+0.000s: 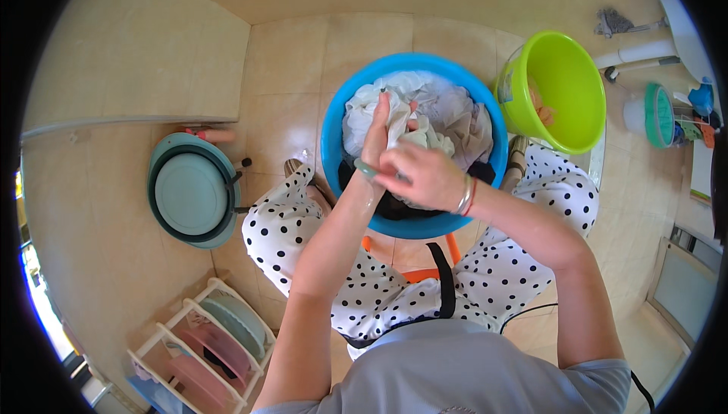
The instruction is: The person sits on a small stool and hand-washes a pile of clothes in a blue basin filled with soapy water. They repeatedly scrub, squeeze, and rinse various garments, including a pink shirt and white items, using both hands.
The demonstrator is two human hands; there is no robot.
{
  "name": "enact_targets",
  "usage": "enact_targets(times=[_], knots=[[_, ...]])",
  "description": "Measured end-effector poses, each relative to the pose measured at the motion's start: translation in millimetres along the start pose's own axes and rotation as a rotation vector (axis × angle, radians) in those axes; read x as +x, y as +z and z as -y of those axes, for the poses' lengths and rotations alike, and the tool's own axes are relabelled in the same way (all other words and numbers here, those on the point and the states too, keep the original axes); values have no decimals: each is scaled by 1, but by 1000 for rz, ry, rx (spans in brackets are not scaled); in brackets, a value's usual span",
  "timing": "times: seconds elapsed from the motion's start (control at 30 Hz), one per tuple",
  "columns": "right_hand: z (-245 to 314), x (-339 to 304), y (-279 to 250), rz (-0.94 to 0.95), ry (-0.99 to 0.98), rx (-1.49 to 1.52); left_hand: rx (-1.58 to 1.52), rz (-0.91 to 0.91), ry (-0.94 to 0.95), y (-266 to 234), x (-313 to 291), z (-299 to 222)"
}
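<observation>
In front of me a blue basin (331, 148) holds white and greyish wet-looking clothes, with dark cloth (394, 207) low on the near side. My left hand (377, 127) is over the basin, with a white cloth (399, 120) between its thumb and fingers. A pale green bangle (365, 167) sits on that wrist. My right hand (426, 177) crosses over the left wrist, its curled fingers on the bangle. It hides part of the clothes beneath. A silver bangle (464, 196) and a red cord (472, 197) circle my right wrist.
A lime-green bucket (588, 95) with a peach-coloured item (543, 113) inside stands right of the basin. Teal basins (191, 193) lean on the left wall. A white rack (182, 315) with several basins is at lower left. Cleaning tools (686, 122) are at the far right.
</observation>
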State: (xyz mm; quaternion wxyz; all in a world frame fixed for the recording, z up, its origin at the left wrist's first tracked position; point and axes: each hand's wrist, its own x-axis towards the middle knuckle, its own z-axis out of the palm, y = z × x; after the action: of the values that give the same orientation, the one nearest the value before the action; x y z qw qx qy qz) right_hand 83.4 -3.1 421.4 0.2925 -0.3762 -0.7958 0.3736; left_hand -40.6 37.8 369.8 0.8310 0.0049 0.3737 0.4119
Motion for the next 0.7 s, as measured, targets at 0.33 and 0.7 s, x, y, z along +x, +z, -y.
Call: enact_targets(times=[0.33,0.7], knots=[[-88,20,20,-262,467,-19,25,-285,146,11,9,49],[-107,10,30,-191,511,-197,54,-390,84,7,5,71]])
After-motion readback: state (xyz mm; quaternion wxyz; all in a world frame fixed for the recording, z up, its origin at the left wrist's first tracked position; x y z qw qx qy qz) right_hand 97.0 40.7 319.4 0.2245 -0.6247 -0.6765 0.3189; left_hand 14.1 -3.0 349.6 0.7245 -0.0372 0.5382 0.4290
